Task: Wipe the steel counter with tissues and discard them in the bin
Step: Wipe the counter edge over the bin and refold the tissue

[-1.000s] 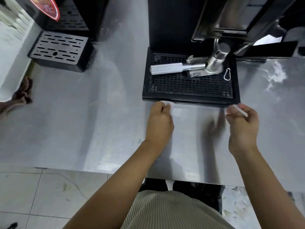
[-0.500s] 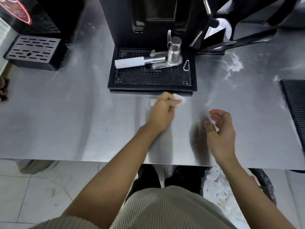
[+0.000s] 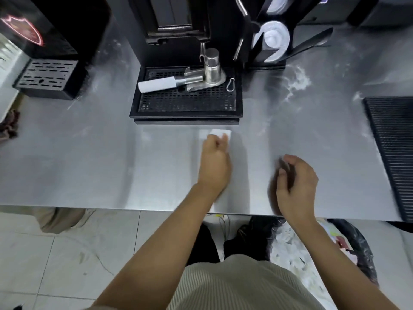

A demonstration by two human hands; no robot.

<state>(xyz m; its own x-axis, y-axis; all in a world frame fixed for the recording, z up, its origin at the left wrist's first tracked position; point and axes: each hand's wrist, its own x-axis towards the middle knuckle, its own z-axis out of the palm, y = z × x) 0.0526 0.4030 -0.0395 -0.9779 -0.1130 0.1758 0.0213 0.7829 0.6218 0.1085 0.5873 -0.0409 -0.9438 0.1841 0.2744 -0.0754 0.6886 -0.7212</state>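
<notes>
As our left hand (image 3: 215,163) pinches the tissue (image 3: 220,132) before the drip tray (image 3: 186,114), we reckon mid-wipe; right hand (image 3: 296,183) curled, contents unclear; next, smears (image 3: 297,82) right of tray.

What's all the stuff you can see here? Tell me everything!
steel counter: one, grey, across the middle
drip tray: one, black, back middle
white-handled metal tool: one, silver, lying on that tray
tissue: one, white, just before that tray
grille tray: one, grey-black, back left
ribbed mat: one, black, right edge
rag: one, brown, left edge
bin: one, black-lined, under counter, right
left hand: one, gripping the tissue
right hand: one, fingers curled, above counter
</notes>
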